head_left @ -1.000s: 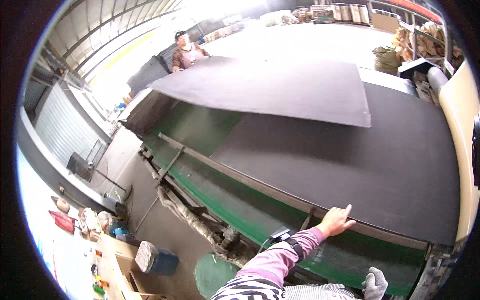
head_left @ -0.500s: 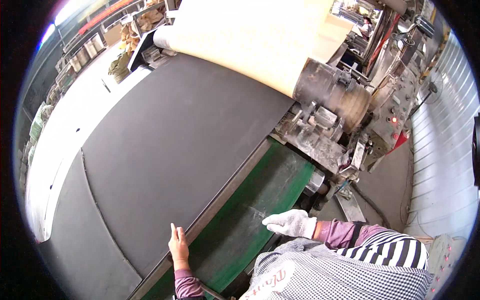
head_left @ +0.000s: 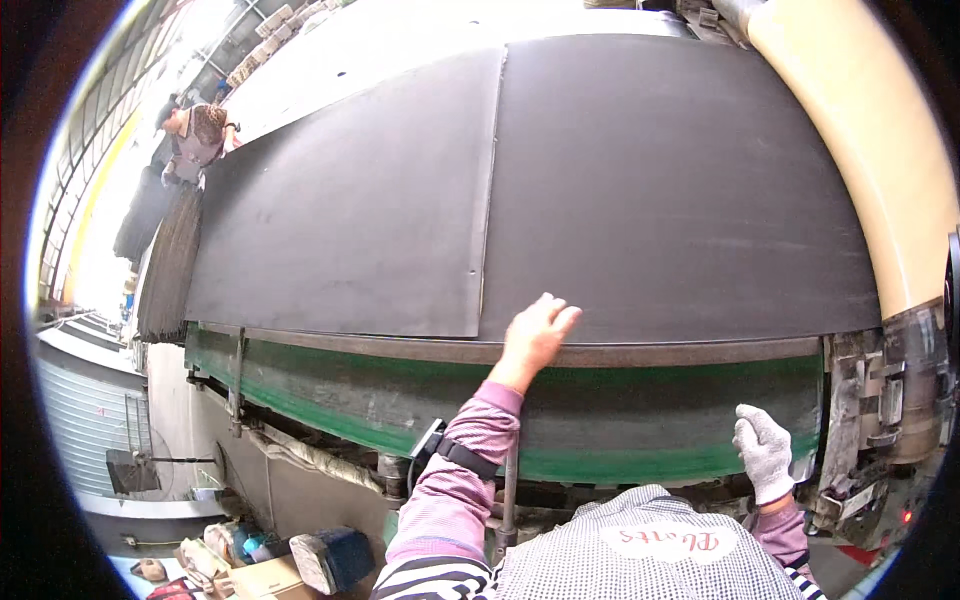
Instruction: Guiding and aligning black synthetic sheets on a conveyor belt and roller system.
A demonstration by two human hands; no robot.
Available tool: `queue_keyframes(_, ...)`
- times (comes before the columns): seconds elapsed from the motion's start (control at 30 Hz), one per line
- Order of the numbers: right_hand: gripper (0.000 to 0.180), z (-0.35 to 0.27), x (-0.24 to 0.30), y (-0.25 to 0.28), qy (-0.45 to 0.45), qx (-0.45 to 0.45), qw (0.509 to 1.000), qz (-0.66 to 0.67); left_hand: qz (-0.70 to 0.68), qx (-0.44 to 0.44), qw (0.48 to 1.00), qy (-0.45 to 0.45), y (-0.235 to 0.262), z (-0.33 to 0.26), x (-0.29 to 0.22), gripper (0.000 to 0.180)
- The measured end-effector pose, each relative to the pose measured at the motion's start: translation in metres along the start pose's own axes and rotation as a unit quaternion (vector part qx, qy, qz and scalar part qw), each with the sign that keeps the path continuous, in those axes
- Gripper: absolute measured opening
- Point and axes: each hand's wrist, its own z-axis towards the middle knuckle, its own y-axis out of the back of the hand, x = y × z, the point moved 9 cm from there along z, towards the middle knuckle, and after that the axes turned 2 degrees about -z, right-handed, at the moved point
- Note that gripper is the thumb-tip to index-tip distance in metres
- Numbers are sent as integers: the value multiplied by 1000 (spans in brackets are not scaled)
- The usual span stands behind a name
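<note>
Factory hall, two dark sheets (head_left: 640, 190) on one belt, bare left hand (head_left: 537, 332) flat, fingers spread, gloved right hand (head_left: 765, 452) seemingly empty

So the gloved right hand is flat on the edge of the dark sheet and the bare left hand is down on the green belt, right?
Not quite, the hands are swapped. The head view shows the bare left hand flat on the edge of the dark sheet, while the gloved right hand is down on the green belt.

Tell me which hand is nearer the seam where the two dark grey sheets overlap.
Left. The bare left hand rests on the dark grey sheet just right of the seam; the white-gloved right hand is lower, at the green belt.
</note>
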Motion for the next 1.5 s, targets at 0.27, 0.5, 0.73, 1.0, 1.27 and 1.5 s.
queue_keyframes(0.27, 23, 74, 100, -44, 280, -32, 953, -109, 197, -136, 919, 315, 137, -52, 222, 76)
queue_keyframes(0.5, 34, 127, 147, -156, 354, 39, 915, -189, 243, -66, 942, 221, 92, -35, 157, 58)
queue_keyframes(0.73, 40, 173, 141, -207, 258, 50, 903, -341, 59, -45, 992, 102, 71, -24, 126, 38)
queue_keyframes(1.0, 23, 189, 88, -105, 241, -30, 873, -422, 183, -167, 950, 190, 181, -100, 296, 25)
queue_keyframes(1.27, 22, 218, 12, 12, 35, -78, 891, -447, 131, 35, 987, 88, 92, -51, 174, 27)
queue_keyframes(1.5, 24, 234, -12, 69, 19, -100, 899, -427, 349, 255, 901, -43, 47, -64, 172, 36)
